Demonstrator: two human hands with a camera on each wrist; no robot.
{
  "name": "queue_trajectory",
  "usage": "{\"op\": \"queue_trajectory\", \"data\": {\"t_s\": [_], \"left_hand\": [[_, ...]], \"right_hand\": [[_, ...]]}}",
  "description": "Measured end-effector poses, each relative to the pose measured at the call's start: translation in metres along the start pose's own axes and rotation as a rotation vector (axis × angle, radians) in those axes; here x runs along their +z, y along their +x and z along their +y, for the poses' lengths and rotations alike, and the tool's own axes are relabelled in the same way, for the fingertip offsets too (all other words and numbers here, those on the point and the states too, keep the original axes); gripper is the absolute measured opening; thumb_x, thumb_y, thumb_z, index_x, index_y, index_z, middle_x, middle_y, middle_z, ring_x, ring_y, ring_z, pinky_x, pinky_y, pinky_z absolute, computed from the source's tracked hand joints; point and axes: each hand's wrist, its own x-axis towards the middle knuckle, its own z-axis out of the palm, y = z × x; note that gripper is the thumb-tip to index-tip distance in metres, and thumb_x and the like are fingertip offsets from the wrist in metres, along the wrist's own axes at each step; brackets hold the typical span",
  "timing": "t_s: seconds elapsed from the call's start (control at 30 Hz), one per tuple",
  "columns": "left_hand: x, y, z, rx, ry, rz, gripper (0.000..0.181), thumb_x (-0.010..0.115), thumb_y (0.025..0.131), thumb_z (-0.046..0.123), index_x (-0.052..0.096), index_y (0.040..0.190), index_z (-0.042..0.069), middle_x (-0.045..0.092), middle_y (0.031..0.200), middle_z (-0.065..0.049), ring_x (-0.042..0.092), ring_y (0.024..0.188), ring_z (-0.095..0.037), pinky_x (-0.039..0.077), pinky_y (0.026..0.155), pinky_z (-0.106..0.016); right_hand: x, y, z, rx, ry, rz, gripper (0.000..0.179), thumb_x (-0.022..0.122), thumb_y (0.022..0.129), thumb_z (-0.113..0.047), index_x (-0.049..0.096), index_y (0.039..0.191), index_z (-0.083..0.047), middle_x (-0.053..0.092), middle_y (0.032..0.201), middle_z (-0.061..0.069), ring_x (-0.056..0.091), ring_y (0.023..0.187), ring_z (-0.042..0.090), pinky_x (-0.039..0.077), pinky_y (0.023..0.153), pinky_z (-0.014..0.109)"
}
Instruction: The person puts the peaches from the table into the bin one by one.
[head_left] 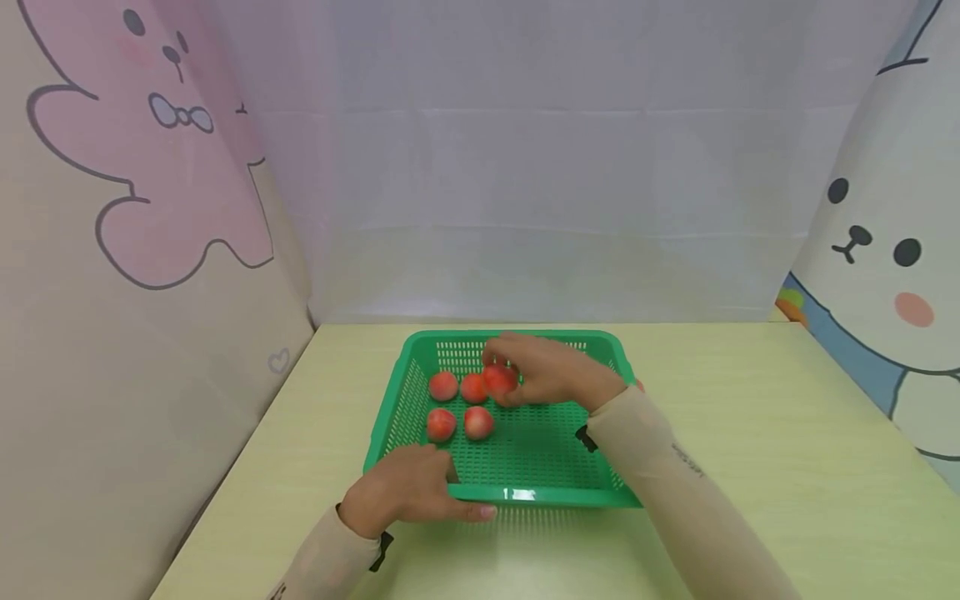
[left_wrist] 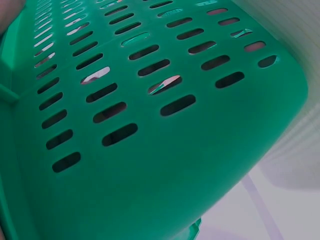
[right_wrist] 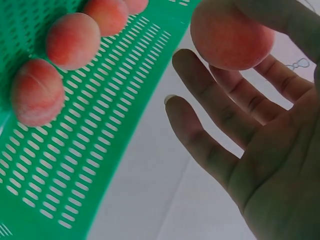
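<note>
A green plastic basket (head_left: 525,497) with slotted walls stands on the table, several red-orange peaches (head_left: 478,422) lying in its left half. My right hand (head_left: 543,371) is over the basket's far part and pinches a peach (right_wrist: 232,35) between thumb and fingers. In the right wrist view, two of its fingers stand away from that fruit, and more peaches (right_wrist: 73,41) rest inside the basket. My left hand (head_left: 411,487) grips the near left rim, thumb along the outside and fingers over the edge. Slotted green wall (left_wrist: 165,145) fills most of the left wrist view.
The pale yellow table (head_left: 742,433) extends on both sides of the basket. A bit of something reddish (head_left: 640,386) shows just beyond the basket's right rim. A white curtain (head_left: 562,183) hangs behind, with cartoon-printed cloth (head_left: 172,225) at the left and right.
</note>
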Motion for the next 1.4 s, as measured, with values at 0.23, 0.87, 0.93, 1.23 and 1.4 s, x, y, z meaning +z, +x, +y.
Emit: {"op": "queue_trajectory", "data": {"t_s": [0.23,0.87,0.93,1.23,1.4], "left_hand": [[-0.001,0.000,0.000,0.000,-0.009,0.006,0.067,0.071,0.085,0.079,0.048,0.059,0.022,0.036,0.053,0.012,0.040,0.051,-0.006,0.034,0.052,-0.029],[-0.002,0.001,-0.002,0.004,0.014,0.017,0.070,0.070,0.086,0.079,0.042,0.057,0.022,0.029,0.053,0.012,0.033,0.051,-0.006,0.028,0.050,-0.029],[-0.002,0.001,-0.002,0.007,0.012,0.017,0.070,0.071,0.086,0.079,0.042,0.057,0.022,0.029,0.052,0.012,0.033,0.051,-0.006,0.027,0.050,-0.029],[0.000,0.002,-0.002,0.010,0.022,0.017,0.071,0.070,0.086,0.080,0.041,0.057,0.022,0.028,0.052,0.013,0.032,0.051,-0.006,0.027,0.050,-0.029],[0.000,0.003,-0.002,0.008,0.026,0.018,0.071,0.070,0.085,0.080,0.043,0.057,0.022,0.030,0.052,0.012,0.033,0.051,-0.006,0.029,0.050,-0.029]], "right_hand": [[0.011,0.004,0.011,0.072,-0.028,-0.022,0.035,0.076,0.088,-0.010,0.066,0.122,-0.013,0.062,0.106,-0.005,0.058,0.094,0.018,0.051,0.082,0.035],[0.029,0.013,0.023,0.238,-0.102,-0.179,0.037,0.079,0.087,-0.007,0.075,0.125,-0.006,0.064,0.108,0.000,0.055,0.091,0.018,0.052,0.080,0.036],[0.029,0.013,0.023,0.240,-0.092,-0.185,0.038,0.080,0.087,-0.005,0.075,0.125,-0.006,0.065,0.107,-0.001,0.055,0.090,0.018,0.052,0.079,0.036],[0.032,0.013,0.025,0.274,-0.093,-0.228,0.031,0.083,0.089,-0.005,0.073,0.118,-0.012,0.066,0.100,-0.004,0.056,0.087,0.017,0.052,0.079,0.037],[0.035,0.013,0.025,0.286,-0.076,-0.238,0.021,0.083,0.090,-0.007,0.070,0.104,-0.014,0.060,0.089,-0.004,0.052,0.079,0.016,0.045,0.071,0.034]]}}
